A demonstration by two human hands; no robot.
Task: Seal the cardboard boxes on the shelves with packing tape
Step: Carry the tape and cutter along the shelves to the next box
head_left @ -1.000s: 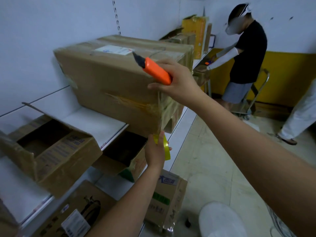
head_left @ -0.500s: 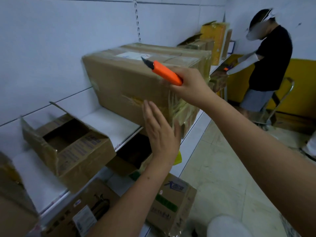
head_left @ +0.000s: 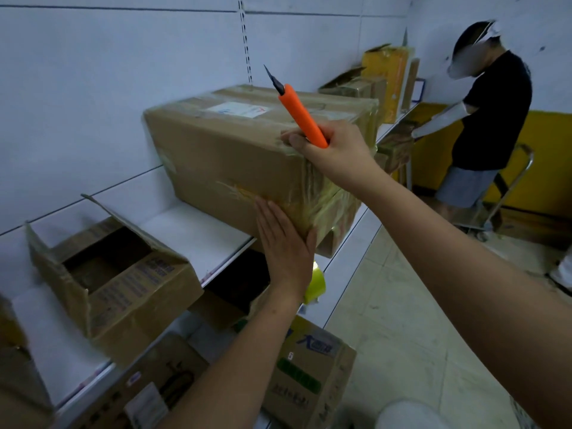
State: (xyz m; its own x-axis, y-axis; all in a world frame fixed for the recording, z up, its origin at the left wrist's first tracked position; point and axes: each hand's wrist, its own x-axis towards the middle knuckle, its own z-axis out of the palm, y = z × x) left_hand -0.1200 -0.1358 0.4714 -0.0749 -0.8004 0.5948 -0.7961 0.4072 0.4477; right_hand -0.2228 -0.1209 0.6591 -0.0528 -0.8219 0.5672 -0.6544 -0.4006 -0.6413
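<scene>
A large closed cardboard box [head_left: 229,156] stands on the white shelf [head_left: 192,233], with clear tape wrapped around its near corner. My left hand [head_left: 286,243] lies flat with straight fingers against the box's lower front, pressing the tape down. My right hand [head_left: 337,148] grips an orange utility knife [head_left: 301,119], blade pointing up, and its thumb presses the tape at the box's upper front edge. A yellow tape roll [head_left: 315,284] hangs just below my left wrist, partly hidden by it.
An open cardboard box [head_left: 123,289] sits on the shelf to the left. More boxes [head_left: 312,376] stand on the lower shelf and floor. Another person [head_left: 489,119] works at the far end of the shelf beside a trolley [head_left: 507,184]. Tiled floor lies to the right.
My left hand let go of the yellow tape roll below the box and rose to lie flat on the box front. The knife tilted more upright in my right hand.
</scene>
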